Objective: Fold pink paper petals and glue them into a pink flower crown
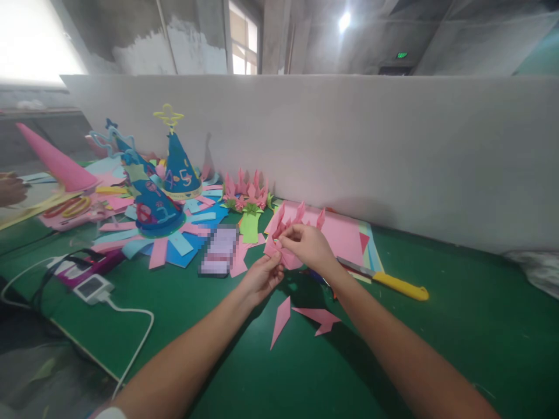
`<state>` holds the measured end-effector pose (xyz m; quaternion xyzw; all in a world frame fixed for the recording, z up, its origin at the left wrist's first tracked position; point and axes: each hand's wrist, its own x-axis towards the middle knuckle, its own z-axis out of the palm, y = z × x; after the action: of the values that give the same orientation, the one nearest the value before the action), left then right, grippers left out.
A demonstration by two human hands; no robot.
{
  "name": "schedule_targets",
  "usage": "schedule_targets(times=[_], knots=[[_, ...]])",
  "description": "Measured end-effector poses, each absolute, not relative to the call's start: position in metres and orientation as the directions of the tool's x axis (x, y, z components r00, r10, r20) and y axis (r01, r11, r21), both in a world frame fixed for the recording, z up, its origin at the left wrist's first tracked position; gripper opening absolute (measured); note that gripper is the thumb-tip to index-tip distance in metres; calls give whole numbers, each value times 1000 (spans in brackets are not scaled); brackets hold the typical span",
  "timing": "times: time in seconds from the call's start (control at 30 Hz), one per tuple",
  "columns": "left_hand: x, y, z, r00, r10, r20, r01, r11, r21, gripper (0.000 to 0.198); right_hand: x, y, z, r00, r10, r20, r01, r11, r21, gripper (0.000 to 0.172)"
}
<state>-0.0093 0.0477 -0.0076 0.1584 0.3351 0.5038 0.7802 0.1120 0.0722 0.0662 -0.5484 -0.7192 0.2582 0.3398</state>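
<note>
Both hands meet on a pink folded-paper piece (pixel 292 259) with pointed tips, held above the green table. My left hand (pixel 264 277) pinches its lower left edge from below. Over its upper side, my right hand (pixel 308 244) is closed with thumb and forefinger pressed on the paper; the exact fold between them is hidden. Two loose pink folded pieces, a narrow kite shape (pixel 280 321) and a branched one (pixel 318 318), lie on the table below my hands. Behind stands a similar pink paper flower (pixel 248 192) with green leaves.
A yellow-handled knife (pixel 399 286) lies right of my right forearm, its blade against a paper stack (pixel 345 233). Left are a phone (pixel 219 250), decorated blue cone hats (pixel 180 166), a pink cone (pixel 59 160), scissors (pixel 76 206) and a cabled charger (pixel 92 288). Another person's hand (pixel 12 189) shows far left.
</note>
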Motion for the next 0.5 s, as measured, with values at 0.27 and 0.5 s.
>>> schedule_targets(times=[0.27,0.5], knots=[[-10,47,-6,288,892,-348,-685,446,576,22,113,74,67,-157,968,197,605,252,-755,8],[-7,48,-4,274,909,-314,-746,407,527,20,115,79,64,-193,956,219,537,290,-792,9]])
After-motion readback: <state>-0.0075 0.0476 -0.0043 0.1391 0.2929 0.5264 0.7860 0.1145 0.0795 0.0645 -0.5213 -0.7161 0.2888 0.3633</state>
